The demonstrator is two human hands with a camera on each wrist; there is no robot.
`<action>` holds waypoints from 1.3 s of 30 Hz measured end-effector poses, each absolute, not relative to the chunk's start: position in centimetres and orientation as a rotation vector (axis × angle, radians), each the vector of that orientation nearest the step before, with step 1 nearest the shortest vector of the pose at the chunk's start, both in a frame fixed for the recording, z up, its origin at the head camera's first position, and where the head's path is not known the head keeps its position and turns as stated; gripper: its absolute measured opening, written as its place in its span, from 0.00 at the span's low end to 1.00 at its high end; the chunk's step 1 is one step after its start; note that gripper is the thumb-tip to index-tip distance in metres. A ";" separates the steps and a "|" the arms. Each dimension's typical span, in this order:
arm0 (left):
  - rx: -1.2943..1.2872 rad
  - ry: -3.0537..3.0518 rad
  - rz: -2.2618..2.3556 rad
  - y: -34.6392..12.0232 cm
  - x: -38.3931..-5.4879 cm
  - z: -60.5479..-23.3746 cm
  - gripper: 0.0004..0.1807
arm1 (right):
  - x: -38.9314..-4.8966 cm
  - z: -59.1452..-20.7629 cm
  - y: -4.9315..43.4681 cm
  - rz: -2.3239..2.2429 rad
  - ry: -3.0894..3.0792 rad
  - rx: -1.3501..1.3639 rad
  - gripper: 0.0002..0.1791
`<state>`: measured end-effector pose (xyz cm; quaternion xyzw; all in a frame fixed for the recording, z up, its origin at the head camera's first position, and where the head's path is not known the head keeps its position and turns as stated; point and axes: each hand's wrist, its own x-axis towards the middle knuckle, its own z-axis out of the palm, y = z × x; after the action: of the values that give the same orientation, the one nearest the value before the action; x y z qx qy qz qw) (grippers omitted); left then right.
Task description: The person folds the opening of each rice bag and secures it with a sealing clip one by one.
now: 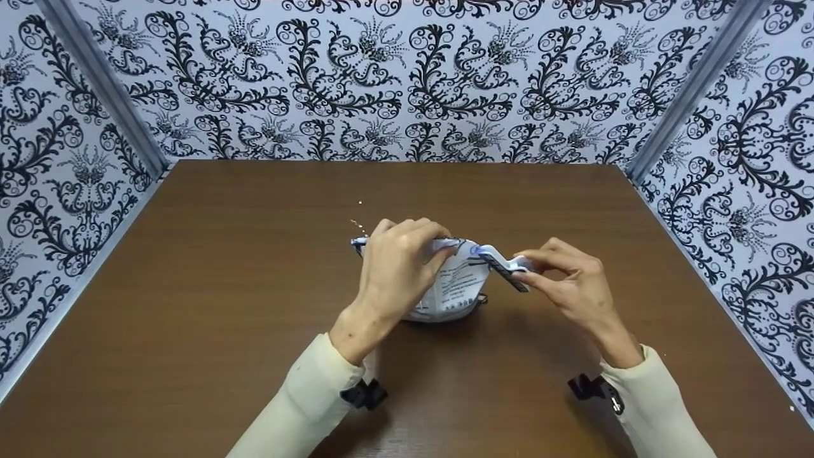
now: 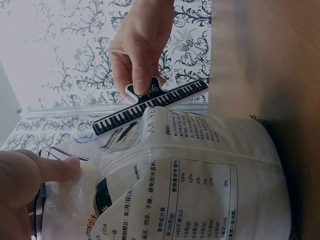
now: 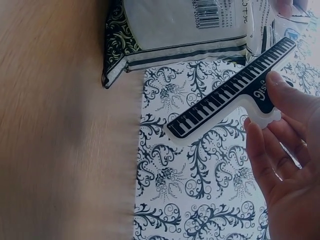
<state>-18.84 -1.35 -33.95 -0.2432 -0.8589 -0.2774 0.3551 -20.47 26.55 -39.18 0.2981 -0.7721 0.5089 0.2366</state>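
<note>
A white plastic food bag (image 1: 461,280) with printed text stands upright on the table, its dark patterned base corner (image 3: 122,35) showing in the right wrist view. My left hand (image 1: 404,261) pinches the bag's top edge from above, thumb on the near side. At the right, a long clip (image 2: 150,107) with a black-and-white piano-key pattern is pinched by its handles between my right hand's (image 1: 572,280) thumb and fingers. The clip slants down to the right, one end overlapping the bag's top corner in both wrist views. Part of the bag is hidden behind my left hand.
Small white grains (image 1: 357,224) lie on the brown table (image 1: 254,267) just beyond the bag. Walls with black floral patterns (image 1: 394,76) enclose the back and both sides. Black wrist mounts (image 1: 364,394) sit at both sleeves.
</note>
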 end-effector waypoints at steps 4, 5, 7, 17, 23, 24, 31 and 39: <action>-0.627 -2.221 -0.713 -1.3 -18.9 -34.0 0.08 | -20.4 -38.9 26.5 1.385 -2.132 0.814 0.19; -0.627 -2.221 -0.711 -1.3 -18.9 -34.0 0.08 | -20.4 -38.9 26.5 1.382 -2.132 0.818 0.18; -0.625 -2.223 -0.710 -1.3 -18.9 -34.0 0.08 | -20.4 -38.9 26.4 1.378 -2.130 0.828 0.18; -0.625 -2.232 -0.724 -1.2 -18.9 -34.0 0.07 | -20.3 -38.7 26.2 1.385 -2.138 0.825 0.18; -0.623 -2.234 -0.722 -1.2 -18.9 -33.9 0.07 | -20.4 -38.6 26.0 1.391 -2.136 0.824 0.17; -0.622 -2.233 -0.720 -1.2 -18.9 -33.9 0.07 | -20.4 -38.6 26.0 1.383 -2.133 0.827 0.17; -0.620 -2.217 -0.716 -1.1 -18.9 -34.0 0.08 | -20.5 -38.4 25.6 1.357 -2.128 0.824 0.17; -0.620 -2.227 -0.699 -1.1 -18.9 -33.9 0.07 | -20.4 -38.3 25.5 1.370 -2.124 0.823 0.17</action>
<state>-18.88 -1.09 -33.88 -0.2398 -0.8621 -0.2706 0.3552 -20.43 25.49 -38.26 0.3007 -0.7758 0.5004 0.2392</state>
